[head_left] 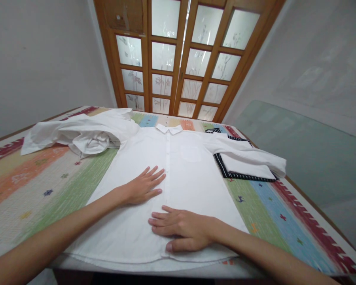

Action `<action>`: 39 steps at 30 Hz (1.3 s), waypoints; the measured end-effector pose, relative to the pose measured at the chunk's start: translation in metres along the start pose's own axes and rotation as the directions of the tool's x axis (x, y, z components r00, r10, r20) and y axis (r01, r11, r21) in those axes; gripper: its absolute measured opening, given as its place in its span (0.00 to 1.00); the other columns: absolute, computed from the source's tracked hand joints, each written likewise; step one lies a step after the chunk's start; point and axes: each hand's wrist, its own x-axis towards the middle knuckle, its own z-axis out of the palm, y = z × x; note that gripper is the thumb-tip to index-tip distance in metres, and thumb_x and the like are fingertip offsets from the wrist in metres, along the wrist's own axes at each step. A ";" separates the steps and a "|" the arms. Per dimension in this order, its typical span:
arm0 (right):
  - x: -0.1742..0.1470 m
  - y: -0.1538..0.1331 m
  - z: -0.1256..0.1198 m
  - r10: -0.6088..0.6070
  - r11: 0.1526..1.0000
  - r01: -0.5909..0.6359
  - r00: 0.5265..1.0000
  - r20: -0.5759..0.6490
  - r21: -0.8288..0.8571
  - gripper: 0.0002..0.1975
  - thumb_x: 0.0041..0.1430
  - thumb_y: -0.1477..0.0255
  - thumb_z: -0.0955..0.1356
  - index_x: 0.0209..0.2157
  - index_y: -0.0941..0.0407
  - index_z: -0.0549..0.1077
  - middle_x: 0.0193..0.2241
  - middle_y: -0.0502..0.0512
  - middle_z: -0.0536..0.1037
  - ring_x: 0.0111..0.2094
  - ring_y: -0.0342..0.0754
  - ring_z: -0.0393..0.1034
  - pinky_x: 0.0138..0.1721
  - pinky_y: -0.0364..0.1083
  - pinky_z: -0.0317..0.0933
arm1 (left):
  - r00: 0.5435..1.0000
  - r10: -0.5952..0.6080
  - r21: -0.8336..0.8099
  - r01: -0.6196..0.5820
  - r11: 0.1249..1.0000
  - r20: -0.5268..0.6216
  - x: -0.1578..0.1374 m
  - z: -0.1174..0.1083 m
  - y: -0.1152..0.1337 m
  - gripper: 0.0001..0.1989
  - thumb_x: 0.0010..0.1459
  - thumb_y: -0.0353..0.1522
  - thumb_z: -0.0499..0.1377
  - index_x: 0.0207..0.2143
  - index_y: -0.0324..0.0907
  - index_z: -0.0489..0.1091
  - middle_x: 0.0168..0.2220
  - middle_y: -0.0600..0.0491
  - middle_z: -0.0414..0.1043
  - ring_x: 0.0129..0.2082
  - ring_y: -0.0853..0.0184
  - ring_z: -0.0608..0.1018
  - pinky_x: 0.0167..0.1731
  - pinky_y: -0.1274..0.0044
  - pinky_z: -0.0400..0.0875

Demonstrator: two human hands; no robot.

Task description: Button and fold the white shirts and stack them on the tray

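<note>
One white button-up shirt (201, 190) is spread front side up on the striped, patterned tablecloth (256, 206), its hem (121, 264) lying along the near table edge; if the hem is leaned on or brushed there, the fabric could be dragged askew. Just above the hem, the right hand (185, 228) is laid palm down on the shirt, fingers extended and nothing gripped. A little farther off, the left hand (146, 185) is likewise laid flat and open, its fingertips by the button placket (167, 158). If uneven pressure is applied, creases could be pushed into the front and the placket pulled crooked. Beyond, one sleeve (249, 154) is draped across a folded black-and-white striped garment (221, 165); since it is propped up there, it could be left wrinkled, or the folded piece could be shifted along with it. Opposite, crumpled white cloth (89, 138) is bunched against the shirt; whether a second garment is included cannot be told, and the shoulder could be tugged if that heap is snagged. Farther still, the collar (175, 130) is pointed toward glass-paned wooden doors (148, 51)
</note>
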 end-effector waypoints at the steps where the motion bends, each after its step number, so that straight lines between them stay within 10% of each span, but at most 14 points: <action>1: 0.000 -0.002 0.001 -0.007 0.996 0.007 1.000 0.003 0.086 0.26 0.69 0.63 0.62 0.64 0.57 0.62 0.65 0.63 0.60 0.68 0.51 0.47 0.68 0.56 0.34 | 1.000 0.011 -0.005 -0.011 1.000 0.005 -0.005 0.000 0.004 0.32 0.69 0.46 0.41 0.70 0.45 0.40 0.71 0.45 0.41 0.70 0.53 0.43 0.65 0.57 0.39; 7: 0.005 0.003 0.000 0.258 0.864 -0.155 0.954 -0.156 0.478 0.13 0.61 0.63 0.68 0.36 0.59 0.79 0.33 0.56 0.82 0.35 0.47 0.77 0.41 0.44 0.67 | 0.989 0.142 -0.106 -0.136 0.985 0.043 -0.029 -0.012 0.028 0.39 0.63 0.52 0.51 0.70 0.46 0.45 0.70 0.43 0.42 0.70 0.48 0.44 0.65 0.54 0.40; 11: 0.018 0.015 -0.007 0.510 0.853 -0.358 0.725 -0.463 0.381 0.08 0.54 0.70 0.71 0.25 0.58 0.72 0.20 0.46 0.72 0.22 0.40 0.65 0.27 0.39 0.57 | 0.978 0.200 -0.246 -0.181 0.952 0.054 -0.037 -0.025 0.039 0.33 0.60 0.50 0.57 0.62 0.42 0.63 0.67 0.41 0.53 0.68 0.50 0.53 0.65 0.57 0.48; 14: 0.029 0.019 -0.009 0.576 0.812 -0.536 0.677 -0.458 0.229 0.09 0.50 0.68 0.73 0.25 0.57 0.70 0.21 0.45 0.71 0.24 0.40 0.63 0.27 0.40 0.53 | 0.980 0.188 -0.357 -0.155 0.921 0.059 -0.038 -0.033 0.043 0.15 0.61 0.43 0.59 0.42 0.44 0.78 0.62 0.45 0.64 0.63 0.55 0.65 0.60 0.65 0.60; 19: 0.041 0.024 -0.005 0.634 0.682 -0.731 0.609 -0.477 -0.027 0.09 0.53 0.65 0.70 0.28 0.56 0.70 0.23 0.50 0.72 0.26 0.44 0.63 0.28 0.42 0.49 | 0.999 -0.003 -0.388 -0.016 0.922 -0.049 -0.033 -0.032 0.048 0.08 0.58 0.31 0.58 0.28 0.41 0.75 0.45 0.48 0.75 0.44 0.64 0.76 0.46 0.74 0.69; 29: 0.032 0.021 -0.009 0.710 0.688 -0.658 0.525 -0.469 0.306 0.08 0.48 0.77 0.68 0.33 0.56 0.67 0.18 0.43 0.71 0.20 0.41 0.65 0.25 0.39 0.54 | 0.994 -0.075 -0.352 0.040 0.935 -0.086 -0.012 -0.018 0.054 0.09 0.61 0.31 0.54 0.39 0.40 0.73 0.37 0.50 0.70 0.36 0.66 0.74 0.39 0.75 0.67; 39: 0.010 0.037 -0.001 0.769 0.544 -0.420 0.595 -0.233 0.726 0.03 0.52 0.72 0.64 0.27 0.56 0.69 0.09 0.41 0.67 0.08 0.38 0.56 0.11 0.37 0.47 | 0.980 -0.140 -0.415 0.068 0.907 -0.145 -0.010 -0.011 0.062 0.11 0.62 0.34 0.54 0.42 0.42 0.75 0.35 0.51 0.71 0.33 0.67 0.73 0.36 0.77 0.66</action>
